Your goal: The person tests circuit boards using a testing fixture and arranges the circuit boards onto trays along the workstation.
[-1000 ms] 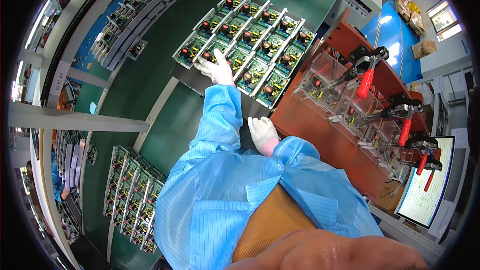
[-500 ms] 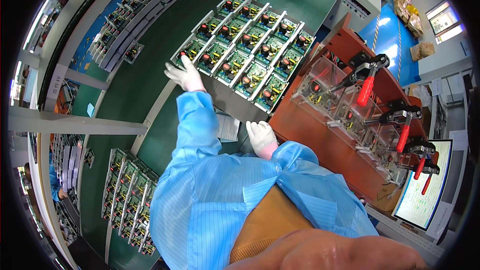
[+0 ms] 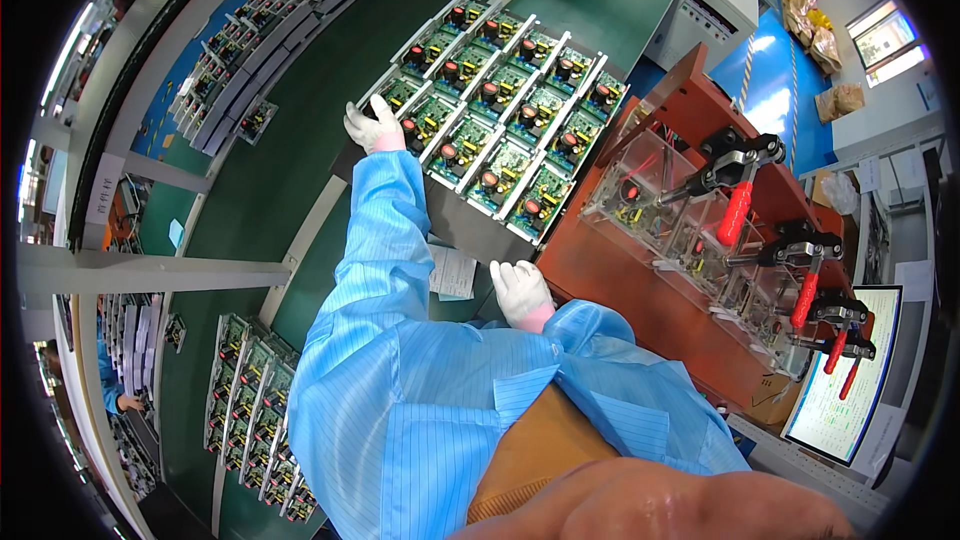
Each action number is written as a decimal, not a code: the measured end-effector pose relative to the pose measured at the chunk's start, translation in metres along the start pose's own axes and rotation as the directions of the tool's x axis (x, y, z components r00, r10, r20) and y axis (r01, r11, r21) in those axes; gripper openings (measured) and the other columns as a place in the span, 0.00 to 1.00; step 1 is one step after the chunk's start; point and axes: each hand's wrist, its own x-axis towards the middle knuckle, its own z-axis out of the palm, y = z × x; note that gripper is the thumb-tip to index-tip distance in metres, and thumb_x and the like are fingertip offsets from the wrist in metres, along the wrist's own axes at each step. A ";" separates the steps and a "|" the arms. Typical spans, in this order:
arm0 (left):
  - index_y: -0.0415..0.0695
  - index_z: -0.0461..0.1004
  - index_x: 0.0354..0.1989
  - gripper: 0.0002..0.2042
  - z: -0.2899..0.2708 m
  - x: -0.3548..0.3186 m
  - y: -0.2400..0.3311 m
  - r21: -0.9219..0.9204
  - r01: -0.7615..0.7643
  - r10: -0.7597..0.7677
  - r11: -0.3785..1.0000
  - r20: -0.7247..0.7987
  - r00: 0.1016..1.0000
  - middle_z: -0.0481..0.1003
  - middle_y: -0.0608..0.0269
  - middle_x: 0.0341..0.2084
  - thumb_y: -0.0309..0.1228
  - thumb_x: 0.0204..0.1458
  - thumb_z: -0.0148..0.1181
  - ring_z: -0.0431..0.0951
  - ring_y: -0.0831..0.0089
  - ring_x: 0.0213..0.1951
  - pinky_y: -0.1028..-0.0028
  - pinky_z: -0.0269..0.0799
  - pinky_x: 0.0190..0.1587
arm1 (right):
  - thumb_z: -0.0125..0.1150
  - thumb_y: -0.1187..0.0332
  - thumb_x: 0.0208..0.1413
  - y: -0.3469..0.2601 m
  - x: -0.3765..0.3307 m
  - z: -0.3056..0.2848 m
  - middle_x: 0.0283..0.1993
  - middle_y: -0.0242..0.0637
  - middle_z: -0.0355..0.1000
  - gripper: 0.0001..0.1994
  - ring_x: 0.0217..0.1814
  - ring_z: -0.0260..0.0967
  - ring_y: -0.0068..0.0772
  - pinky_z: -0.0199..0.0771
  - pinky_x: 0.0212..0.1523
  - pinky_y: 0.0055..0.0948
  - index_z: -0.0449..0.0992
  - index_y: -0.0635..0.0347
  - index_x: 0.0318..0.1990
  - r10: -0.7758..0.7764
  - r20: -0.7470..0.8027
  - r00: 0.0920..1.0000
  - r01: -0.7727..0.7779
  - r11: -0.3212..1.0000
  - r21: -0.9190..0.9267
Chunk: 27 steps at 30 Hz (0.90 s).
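My left hand (image 3: 377, 127), in a white glove, is at the near left corner of a group of green circuit boards (image 3: 490, 92). Its fingers are bent around the edge of the corner board (image 3: 402, 92), which it partly covers. The boards stand in rows with pale metal strips along their sides, on a dark tray (image 3: 470, 224). My right hand (image 3: 522, 294), also gloved, rests near the tray's front edge beside the red-brown fixture. Its fingers are loosely curled, and I see nothing in them.
On the right stands a red-brown fixture (image 3: 625, 275) with clear boxes and red-handled clamps (image 3: 735, 213). A monitor (image 3: 845, 380) is beyond it. More boards (image 3: 250, 410) lie at lower left. A grey post (image 3: 160, 270) crosses the left side. Papers (image 3: 452, 272) lie below the tray.
My left hand has moved slightly up and right onto the corner board, and its spread fingers have bent around the edge. My right hand has hardly moved.
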 end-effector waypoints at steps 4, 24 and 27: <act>0.45 0.58 0.56 0.30 0.007 0.003 -0.003 0.025 0.000 0.001 1.000 -0.023 1.000 0.59 0.42 0.53 0.52 0.50 0.46 0.60 0.45 0.53 0.57 0.58 0.54 | 0.49 0.72 0.43 -0.001 0.001 0.000 0.31 0.40 0.60 0.18 0.29 0.59 0.35 0.62 0.41 0.31 0.66 0.69 0.45 0.013 -0.010 1.000 -0.013 1.000 0.002; 0.46 0.55 0.58 0.31 0.032 -0.001 0.004 0.034 0.024 -0.024 0.999 -0.017 1.000 0.55 0.39 0.54 0.54 0.50 0.45 0.57 0.43 0.54 0.55 0.55 0.56 | 0.50 0.72 0.43 -0.006 -0.001 0.001 0.31 0.39 0.61 0.17 0.31 0.62 0.36 0.64 0.43 0.32 0.67 0.66 0.44 0.053 0.000 0.999 -0.053 0.999 0.005; 0.46 0.54 0.58 0.32 0.028 -0.001 0.002 0.035 0.028 -0.028 0.999 -0.005 1.000 0.54 0.38 0.54 0.54 0.50 0.46 0.57 0.43 0.54 0.55 0.55 0.56 | 0.50 0.72 0.43 -0.006 -0.001 0.000 0.31 0.39 0.61 0.17 0.32 0.62 0.36 0.64 0.43 0.32 0.67 0.67 0.44 0.050 0.003 0.999 -0.050 0.999 0.004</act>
